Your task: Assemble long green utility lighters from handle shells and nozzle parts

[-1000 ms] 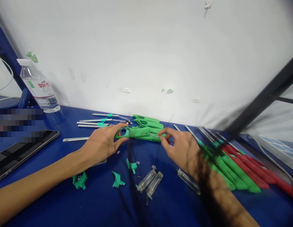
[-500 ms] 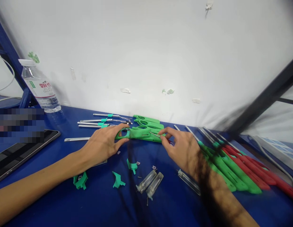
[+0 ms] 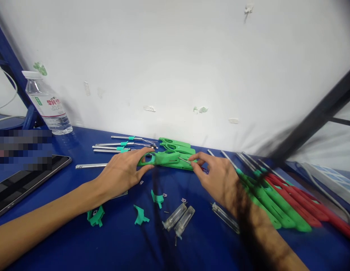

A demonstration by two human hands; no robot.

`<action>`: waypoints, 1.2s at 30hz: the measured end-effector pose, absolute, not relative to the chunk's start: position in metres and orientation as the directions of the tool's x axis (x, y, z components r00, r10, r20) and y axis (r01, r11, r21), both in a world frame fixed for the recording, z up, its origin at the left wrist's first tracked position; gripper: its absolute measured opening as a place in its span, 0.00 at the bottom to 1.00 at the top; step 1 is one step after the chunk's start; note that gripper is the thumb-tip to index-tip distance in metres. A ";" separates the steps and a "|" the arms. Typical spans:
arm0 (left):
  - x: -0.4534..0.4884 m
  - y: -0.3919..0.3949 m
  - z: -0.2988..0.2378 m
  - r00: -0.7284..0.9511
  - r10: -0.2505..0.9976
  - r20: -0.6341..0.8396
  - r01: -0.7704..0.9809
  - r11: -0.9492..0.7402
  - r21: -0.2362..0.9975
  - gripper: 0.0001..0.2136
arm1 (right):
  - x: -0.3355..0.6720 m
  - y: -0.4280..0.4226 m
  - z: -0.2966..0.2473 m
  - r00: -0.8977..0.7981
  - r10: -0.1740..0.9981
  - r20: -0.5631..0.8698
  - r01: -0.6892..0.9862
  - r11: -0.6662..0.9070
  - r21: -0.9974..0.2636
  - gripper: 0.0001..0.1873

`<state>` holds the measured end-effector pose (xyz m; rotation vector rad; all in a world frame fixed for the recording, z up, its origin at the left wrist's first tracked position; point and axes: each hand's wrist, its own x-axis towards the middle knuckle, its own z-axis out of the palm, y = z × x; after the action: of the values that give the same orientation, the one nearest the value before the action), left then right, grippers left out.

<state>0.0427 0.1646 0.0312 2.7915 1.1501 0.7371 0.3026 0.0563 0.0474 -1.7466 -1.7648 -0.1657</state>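
Observation:
My left hand (image 3: 122, 171) is closed around the trigger end of a green lighter handle (image 3: 167, 159). A long metal tube (image 3: 92, 165) sticks out to the left from behind that hand. My right hand (image 3: 210, 169) pinches the thin metal shaft of a screwdriver (image 3: 185, 161), whose tip meets the handle's right end; its grip is mostly hidden by my fingers. Behind the held handle lie several green handle shells (image 3: 177, 146). Metal lighter tubes (image 3: 113, 145) with teal collars and wires lie beyond my left hand.
Teal triggers (image 3: 141, 215), clear fuel tanks (image 3: 184, 222) and another tank (image 3: 225, 218) lie in front. Green lighters (image 3: 279, 207) and red lighters (image 3: 299, 195) fan out on the right. A water bottle (image 3: 49, 105) and a phone (image 3: 31, 180) are at left; a white wall (image 3: 175, 67) rises behind.

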 end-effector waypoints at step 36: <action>0.040 0.168 0.025 0.604 0.606 0.518 0.625 -0.763 0.165 0.23 | 0.299 0.056 0.045 0.225 0.806 0.547 0.879 0.075 -0.471 0.05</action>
<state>0.0399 0.1676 0.0245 2.8425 1.0917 0.8978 0.2992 0.0565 0.0455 -1.7249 -1.5782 -0.1180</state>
